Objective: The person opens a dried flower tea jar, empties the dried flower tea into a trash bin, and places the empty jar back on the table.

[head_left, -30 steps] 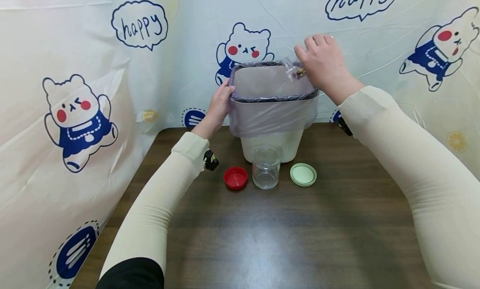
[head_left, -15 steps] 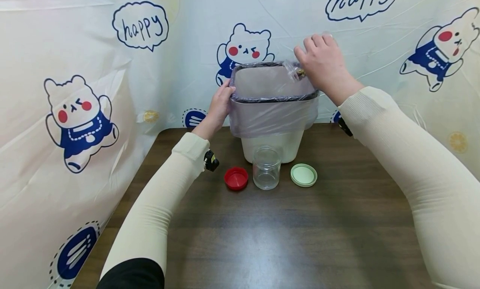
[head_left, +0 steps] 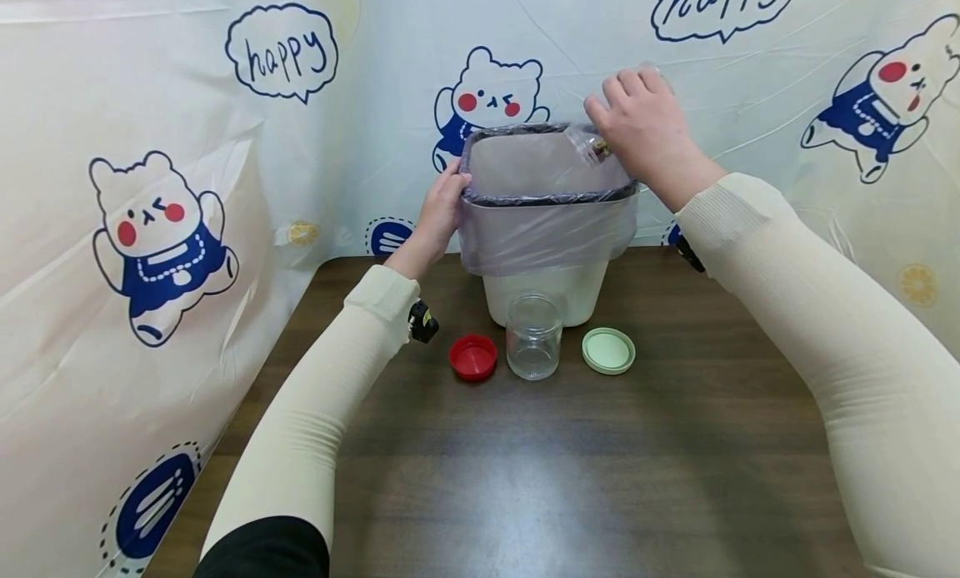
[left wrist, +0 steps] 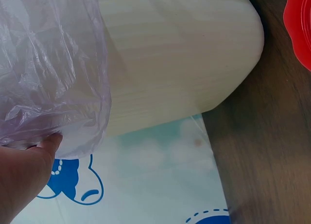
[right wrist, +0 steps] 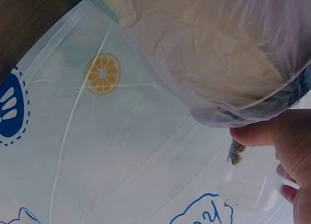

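Observation:
A pale bin lined with a translucent purple bag stands at the back of the table. My left hand grips its left rim, thumb over the bag's folded edge, as the left wrist view shows. Over the bin's right back corner, my right hand holds a clear jar tipped on its side, mouth towards the bin's opening. A small brownish clump shows at the jar near my thumb. The fingers hide much of the jar in the head view.
In front of the bin stands an uncovered clear jar. A red lid lies to its left and a pale green lid to its right. A printed cloth hangs behind the brown table.
My right hand has tilted slightly further, its fingers shifting a little left with the jar. Less of the brownish clump shows in the head view. My left hand stays on the rim.

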Available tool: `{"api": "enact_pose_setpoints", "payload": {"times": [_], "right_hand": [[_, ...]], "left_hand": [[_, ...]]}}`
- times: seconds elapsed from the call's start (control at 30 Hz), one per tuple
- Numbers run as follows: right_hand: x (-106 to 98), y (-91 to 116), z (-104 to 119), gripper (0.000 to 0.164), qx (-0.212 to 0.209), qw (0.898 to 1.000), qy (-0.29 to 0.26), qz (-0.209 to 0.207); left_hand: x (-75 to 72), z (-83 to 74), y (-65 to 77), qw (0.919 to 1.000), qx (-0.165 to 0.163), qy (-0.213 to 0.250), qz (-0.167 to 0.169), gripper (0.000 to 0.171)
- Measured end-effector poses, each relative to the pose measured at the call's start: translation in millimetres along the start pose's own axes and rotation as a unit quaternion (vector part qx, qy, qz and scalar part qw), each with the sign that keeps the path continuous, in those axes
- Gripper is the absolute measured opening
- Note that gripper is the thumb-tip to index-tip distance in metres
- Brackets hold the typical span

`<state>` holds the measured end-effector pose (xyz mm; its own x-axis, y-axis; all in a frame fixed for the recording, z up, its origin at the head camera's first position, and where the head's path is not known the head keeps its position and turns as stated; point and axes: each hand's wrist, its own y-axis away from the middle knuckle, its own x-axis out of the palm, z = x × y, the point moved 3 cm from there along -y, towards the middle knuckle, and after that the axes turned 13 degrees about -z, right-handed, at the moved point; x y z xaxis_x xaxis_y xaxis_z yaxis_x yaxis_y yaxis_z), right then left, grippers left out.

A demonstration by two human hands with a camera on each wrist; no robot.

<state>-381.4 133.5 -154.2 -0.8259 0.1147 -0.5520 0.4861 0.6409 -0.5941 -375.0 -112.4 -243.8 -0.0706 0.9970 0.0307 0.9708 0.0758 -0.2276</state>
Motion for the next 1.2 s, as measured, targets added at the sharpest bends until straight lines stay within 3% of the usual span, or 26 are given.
{"api": "enact_pose_setpoints", "payload": {"times": [0.2,0.4,0.67,0.8,0.97,1.2], "right_hand": [[-0.9,-2.1,1.1,0.020,-0.011,1.000,0.001,-0.015],[-2.3,-3.3,2.8,0.023,-0.017,1.000,0.005,0.000],[-4.7,-6.6,4.9,0.024,-0.030,0.999,0.023,0.002],[-6.3,-8.4,6.4,0.034,-0.045,0.998,0.045,0.007],[-7.4,-10.1,9.3,0.044,-0.069,0.995,0.069,-0.008],[-5.8,-13.8,15.3,0.040,-0.105,0.992,0.070,-0.028]], "left_hand": [[0.9,-6.5,7.5,0.9999,0.004,-0.012,-0.001,0.051],[1.2,-6.8,7.4,0.9999,0.001,-0.013,-0.003,0.051],[-1.8,5.9,-6.4,0.9999,0.001,-0.013,-0.005,0.051],[-2.5,12.4,-12.9,0.9999,0.000,-0.005,-0.010,0.051],[-2.5,14.6,-13.6,0.9999,0.001,0.000,-0.011,0.050],[-2.4,15.1,-13.6,0.9999,0.000,0.001,-0.014,0.050]]}}
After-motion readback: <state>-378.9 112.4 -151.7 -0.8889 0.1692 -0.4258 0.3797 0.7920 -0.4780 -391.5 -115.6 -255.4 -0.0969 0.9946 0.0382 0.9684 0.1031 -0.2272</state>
